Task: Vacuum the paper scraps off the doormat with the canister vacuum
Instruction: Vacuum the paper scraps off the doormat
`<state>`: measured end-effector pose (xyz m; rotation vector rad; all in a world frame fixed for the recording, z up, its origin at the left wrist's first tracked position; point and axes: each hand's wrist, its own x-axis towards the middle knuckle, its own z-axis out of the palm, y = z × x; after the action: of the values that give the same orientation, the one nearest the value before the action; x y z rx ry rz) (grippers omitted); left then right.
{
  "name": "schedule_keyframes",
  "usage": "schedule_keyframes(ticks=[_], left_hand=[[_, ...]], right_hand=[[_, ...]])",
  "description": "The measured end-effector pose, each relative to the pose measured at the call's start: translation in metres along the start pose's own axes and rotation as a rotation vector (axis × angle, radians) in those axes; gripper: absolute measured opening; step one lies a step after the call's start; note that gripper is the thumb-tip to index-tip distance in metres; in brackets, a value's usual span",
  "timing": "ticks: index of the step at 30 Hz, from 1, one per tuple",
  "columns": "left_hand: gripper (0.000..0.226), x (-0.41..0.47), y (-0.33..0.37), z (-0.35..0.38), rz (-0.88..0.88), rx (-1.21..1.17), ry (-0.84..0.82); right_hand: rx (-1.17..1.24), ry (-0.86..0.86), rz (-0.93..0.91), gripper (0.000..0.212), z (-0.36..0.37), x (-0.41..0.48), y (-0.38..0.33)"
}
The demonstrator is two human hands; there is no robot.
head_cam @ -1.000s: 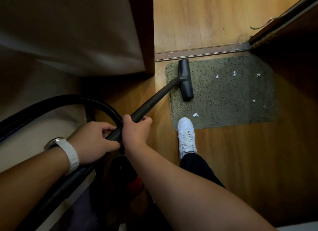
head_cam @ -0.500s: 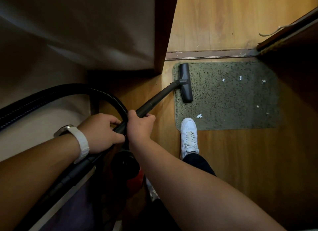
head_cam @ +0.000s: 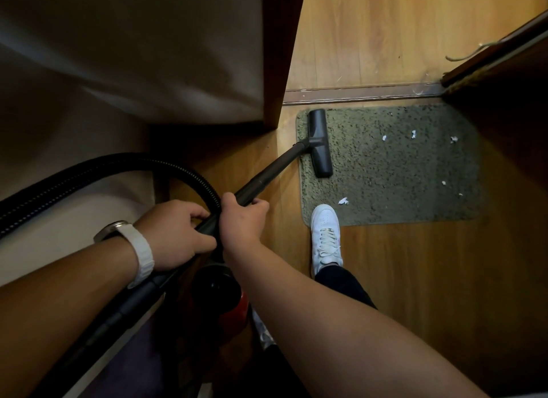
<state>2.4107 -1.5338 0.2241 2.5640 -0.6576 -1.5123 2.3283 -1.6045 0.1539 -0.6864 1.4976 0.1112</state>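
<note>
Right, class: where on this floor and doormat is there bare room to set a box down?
Free: the wooden floor right of the white shoe, below the near edge of the doormat; also mid-doormat, between the floor head and the paper scraps. Crowded: bottom left, where hose, wand, canister vacuum, left hand and right hand bunch.

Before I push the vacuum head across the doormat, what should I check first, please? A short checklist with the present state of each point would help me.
1. Grip: right hand and left hand both hold the wand. Ok.
2. Floor head lies on the doormat, at its left edge. Ok.
3. Mat clean: six paper scraps lie on it, all to the right of the head. Not ok.
4. Path clear: the white shoe has its toe on the mat's near edge, beside the nearest scrap. Not ok.
5. Suction running: cannot tell.
</note>
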Motion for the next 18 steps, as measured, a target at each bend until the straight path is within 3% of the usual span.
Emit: schedule_keyframes(ticks=[7, 18], left_hand=[[0.041, 0.003, 0.002, 0.002, 0.002, -0.024, -0.026], [0.014, 0.02, 0.033, 0.007, 0.058, -0.035, -0.07]], right_hand=[[0.005, 0.016, 0.006, 0.048, -0.002, 0.003, 0.0], [0.076, 0.115, -0.042, 0.043, -0.015, 0.018, -0.019]])
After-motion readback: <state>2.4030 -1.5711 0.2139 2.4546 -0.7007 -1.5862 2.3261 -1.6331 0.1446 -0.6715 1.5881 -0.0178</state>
